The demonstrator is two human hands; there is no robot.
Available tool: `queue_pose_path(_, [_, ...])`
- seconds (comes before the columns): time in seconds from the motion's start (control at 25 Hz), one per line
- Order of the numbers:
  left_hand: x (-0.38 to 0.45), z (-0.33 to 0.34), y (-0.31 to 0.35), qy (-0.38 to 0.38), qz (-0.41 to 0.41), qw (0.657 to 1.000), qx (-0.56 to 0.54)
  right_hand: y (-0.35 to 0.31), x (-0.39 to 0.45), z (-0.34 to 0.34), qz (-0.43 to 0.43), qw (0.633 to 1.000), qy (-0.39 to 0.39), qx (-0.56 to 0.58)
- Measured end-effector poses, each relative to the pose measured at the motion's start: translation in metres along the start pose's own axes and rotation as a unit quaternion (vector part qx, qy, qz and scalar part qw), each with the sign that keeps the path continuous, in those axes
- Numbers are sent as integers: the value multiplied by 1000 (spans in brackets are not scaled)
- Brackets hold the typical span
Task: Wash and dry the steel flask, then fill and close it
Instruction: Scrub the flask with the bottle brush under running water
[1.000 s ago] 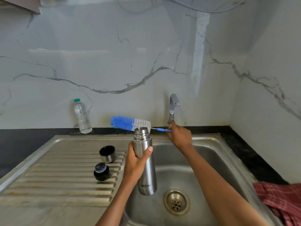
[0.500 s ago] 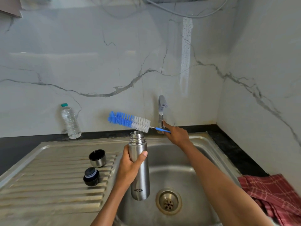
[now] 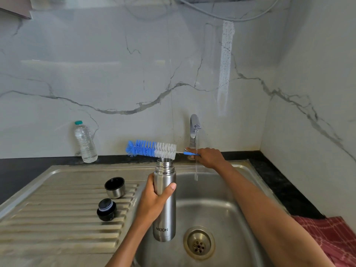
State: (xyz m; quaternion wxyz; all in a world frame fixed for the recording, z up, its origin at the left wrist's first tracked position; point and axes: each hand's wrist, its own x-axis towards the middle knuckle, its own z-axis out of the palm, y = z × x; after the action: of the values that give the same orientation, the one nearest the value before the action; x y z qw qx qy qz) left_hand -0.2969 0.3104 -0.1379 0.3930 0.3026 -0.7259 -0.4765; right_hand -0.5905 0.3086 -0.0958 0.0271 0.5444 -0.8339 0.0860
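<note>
Fingers of our left hand [image 3: 154, 199] wrap the open steel flask [image 3: 164, 201] above the sink [image 3: 221, 209]. Our right hand [image 3: 209, 157] pinches the bottle brush [image 3: 152, 148] handle beside the tap [image 3: 194, 130].

a home kitchen: a stainless steel sink [image 3: 221, 205] with a ribbed draining board [image 3: 57, 218] is set into a dark surface [image 3: 19, 170], a tap [image 3: 194, 130] runs water, white marble-look wall panels [image 3: 115, 74] rise behind, and a plastic water bottle [image 3: 85, 142] stands against them.
</note>
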Motion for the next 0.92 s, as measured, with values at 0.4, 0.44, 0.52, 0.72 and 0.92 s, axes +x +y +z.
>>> queue_pose_path(0.4, [1,2,-4,-16,-1,1000,17,-1,-13,-2,-9,1000,5,12])
queue_pose_path(0.44, [1,2,-4,-18,-3,1000,23,1,-19,-3,-6,1000,18,22])
queue_pose_path(0.52, [1,2,-5,-23,-5,999,34,8,-33,-5,6,998,36,48])
queue_pose_path(0.72, [-3,1,-1,-33,9,997,76,37,-83,-14,46,993,46,102])
queue_pose_path(0.92, [-12,7,10,-50,41,992,111,62,-139,-25,97,986,36,132])
